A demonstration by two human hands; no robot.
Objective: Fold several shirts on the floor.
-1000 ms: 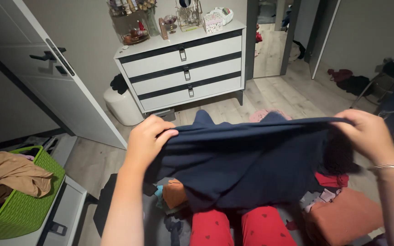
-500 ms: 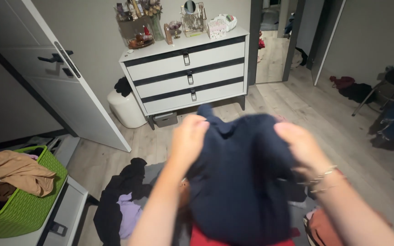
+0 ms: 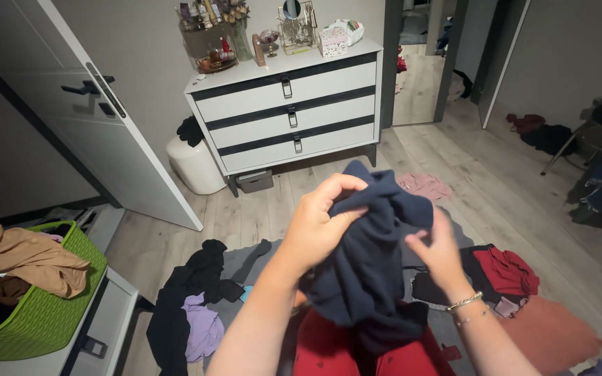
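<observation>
Both hands are raised in front of the person, close together, with a dark blue garment [image 3: 371,257] bunched between them. The left hand [image 3: 325,223] is clamped on the upper fold of the cloth, fingers curled over its top edge. The right hand [image 3: 435,251] presses against the garment's side with the fingers partly tucked into the fabric; whether it fully grips the cloth cannot be told. A thin bracelet [image 3: 465,301] sits on the right wrist. The garment hangs down from the hands in a loose bundle and its lower end lies on the person's red trousers [image 3: 329,348].

Below and to the left of the left hand, black clothes [image 3: 189,292] and a lilac piece [image 3: 200,327] lie on the wooden floor [image 3: 454,153]. Further left stands a green basket [image 3: 43,313] with a tan garment [image 3: 22,261] draped over it. To the right of the right hand lie a red garment [image 3: 506,268] and an orange-brown one [image 3: 552,334]. Beyond the hands, a small pink cloth [image 3: 423,184] rests on the floor, and past it stands a white chest of drawers [image 3: 290,111] with dark stripes, its top crowded with small items. A white door [image 3: 92,118] stands open to the far left.
</observation>
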